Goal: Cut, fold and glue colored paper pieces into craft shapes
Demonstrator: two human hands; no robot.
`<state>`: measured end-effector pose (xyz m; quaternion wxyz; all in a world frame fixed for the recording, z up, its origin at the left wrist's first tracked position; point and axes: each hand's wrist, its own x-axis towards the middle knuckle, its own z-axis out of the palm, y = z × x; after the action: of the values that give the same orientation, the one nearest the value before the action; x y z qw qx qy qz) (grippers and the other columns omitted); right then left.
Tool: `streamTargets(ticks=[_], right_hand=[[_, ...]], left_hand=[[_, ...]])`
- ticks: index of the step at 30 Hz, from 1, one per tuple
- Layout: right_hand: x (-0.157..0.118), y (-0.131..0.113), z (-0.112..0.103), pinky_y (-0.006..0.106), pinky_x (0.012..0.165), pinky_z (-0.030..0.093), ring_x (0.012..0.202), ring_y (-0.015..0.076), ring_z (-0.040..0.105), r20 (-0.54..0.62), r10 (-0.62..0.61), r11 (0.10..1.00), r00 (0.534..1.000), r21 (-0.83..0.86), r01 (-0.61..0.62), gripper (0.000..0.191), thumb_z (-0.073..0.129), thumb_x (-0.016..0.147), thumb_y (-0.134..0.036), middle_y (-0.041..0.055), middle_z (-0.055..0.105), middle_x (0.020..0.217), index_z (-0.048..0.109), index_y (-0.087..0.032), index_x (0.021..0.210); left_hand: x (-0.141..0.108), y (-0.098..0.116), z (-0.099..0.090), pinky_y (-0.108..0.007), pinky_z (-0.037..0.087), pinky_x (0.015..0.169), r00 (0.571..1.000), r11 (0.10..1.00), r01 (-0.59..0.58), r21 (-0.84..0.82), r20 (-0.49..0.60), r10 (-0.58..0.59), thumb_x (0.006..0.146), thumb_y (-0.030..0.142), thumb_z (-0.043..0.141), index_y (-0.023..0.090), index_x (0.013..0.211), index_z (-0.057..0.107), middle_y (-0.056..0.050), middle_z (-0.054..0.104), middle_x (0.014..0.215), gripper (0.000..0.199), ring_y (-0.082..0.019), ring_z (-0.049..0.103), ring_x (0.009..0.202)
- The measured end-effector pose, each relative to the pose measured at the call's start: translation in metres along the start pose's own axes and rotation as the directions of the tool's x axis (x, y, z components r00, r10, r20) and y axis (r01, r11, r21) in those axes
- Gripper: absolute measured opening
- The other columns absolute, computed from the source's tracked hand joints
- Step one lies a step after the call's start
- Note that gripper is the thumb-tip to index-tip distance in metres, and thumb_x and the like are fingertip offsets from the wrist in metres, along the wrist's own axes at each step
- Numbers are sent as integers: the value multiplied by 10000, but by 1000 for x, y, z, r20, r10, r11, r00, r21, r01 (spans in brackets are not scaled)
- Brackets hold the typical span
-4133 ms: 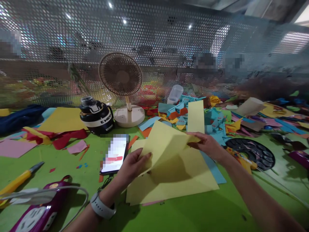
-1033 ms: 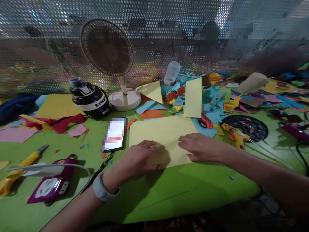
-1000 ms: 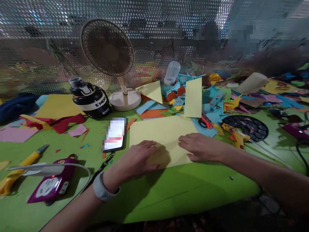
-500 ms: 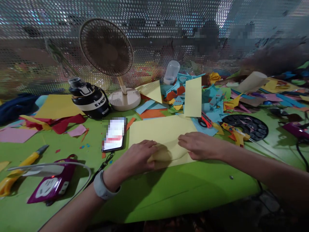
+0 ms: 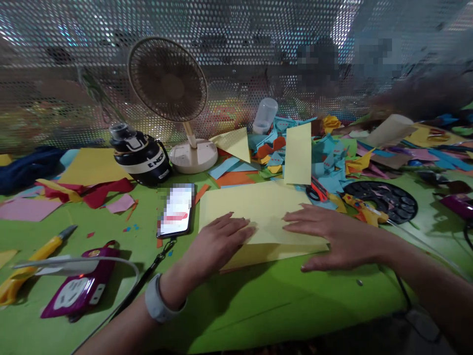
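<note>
One black water bottle (image 5: 142,165) is standing left of centre, its contents hidden; a clear plastic bottle (image 5: 265,114) is leaning at upper centre; a black palette (image 5: 409,209), right, is holding pinkish bits (image 5: 388,191). The left hand (image 5: 221,241) is lying flat, fingers loosely together, on yellow paper (image 5: 258,204) at centre; the right hand (image 5: 328,236) is spreading its fingers wide at the paper's right side. A green table (image 5: 281,305) is running below a perforated screen (image 5: 240,34).

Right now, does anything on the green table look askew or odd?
Yes: the clear plastic container is tilted, not upright, beside the blue paper scraps, which lie jumbled beyond the yellow paper under the left hand.
</note>
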<state>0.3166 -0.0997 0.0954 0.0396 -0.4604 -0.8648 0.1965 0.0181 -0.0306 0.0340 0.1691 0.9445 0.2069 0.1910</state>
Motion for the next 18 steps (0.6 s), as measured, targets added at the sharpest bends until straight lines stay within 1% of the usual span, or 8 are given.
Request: streamTargets(ticks=[5,6,8,10,12,14,16,18], right_hand=[[-41,20,-22,438,1072,401,1290,322,489,-112,21,981,993,193,1,846,762,643,-603,63,502,1437,499,-314,1393],[-44,27,-19,448,1062,414,1283,320,497,-158,29,985,987,175,-1,810,772,654,-568,58,507,1432,508,-328,1382],[-45,38,-11,466,1050,430,1218,289,565,-269,18,991,963,132,18,538,719,767,-470,30,608,1327,600,-375,1282],[-42,39,-3,437,1034,460,1101,226,650,-436,-8,993,900,106,60,315,595,893,-336,-10,702,1175,653,-425,1190],[-38,28,-1,393,1031,475,1082,193,660,-581,-24,996,814,55,69,379,518,932,-222,-28,703,1169,623,-440,1222],[-37,13,0,382,1060,454,1142,204,626,-622,-89,995,778,-25,94,420,501,927,-181,-22,667,1238,602,-407,1266],[-36,2,4,371,1079,439,1158,209,616,-570,-177,984,802,-85,156,424,509,915,-168,-10,664,1244,608,-361,1278],[-33,-2,16,343,1060,459,1105,184,649,-459,-217,976,861,-75,206,436,534,894,-143,-16,700,1178,610,-340,1276]], left_hand=[[-6,-24,3,-435,444,1052,970,985,-88,-147,-239,51,966,206,494,259,1240,601,-54,707,1165,299,-173,638,1115],[-6,-26,4,-424,453,1046,968,980,-108,-169,-244,65,969,218,496,257,1244,597,-55,709,1160,296,-166,638,1115],[-4,-27,2,-422,459,1039,969,978,-140,-155,-226,102,976,233,487,250,1239,600,-68,704,1171,287,-165,635,1120],[-1,-26,-3,-470,437,1050,968,988,-154,-30,-206,144,975,220,481,244,1209,625,-88,692,1191,276,-190,626,1140],[1,-25,-10,-527,388,1075,958,979,-148,137,-226,177,964,188,484,248,1188,642,-95,677,1219,280,-219,605,1173],[1,-28,-15,-552,343,1098,944,965,-102,240,-281,170,949,156,486,250,1201,635,-94,650,1265,307,-234,563,1225],[-2,-33,-14,-561,341,1096,948,961,-29,273,-297,113,924,115,485,240,1190,644,-100,624,1302,335,-247,529,1261],[-6,-36,-7,-577,367,1071,981,959,-6,283,-182,60,869,61,492,225,1120,682,-115,627,1294,355,-273,538,1251]])
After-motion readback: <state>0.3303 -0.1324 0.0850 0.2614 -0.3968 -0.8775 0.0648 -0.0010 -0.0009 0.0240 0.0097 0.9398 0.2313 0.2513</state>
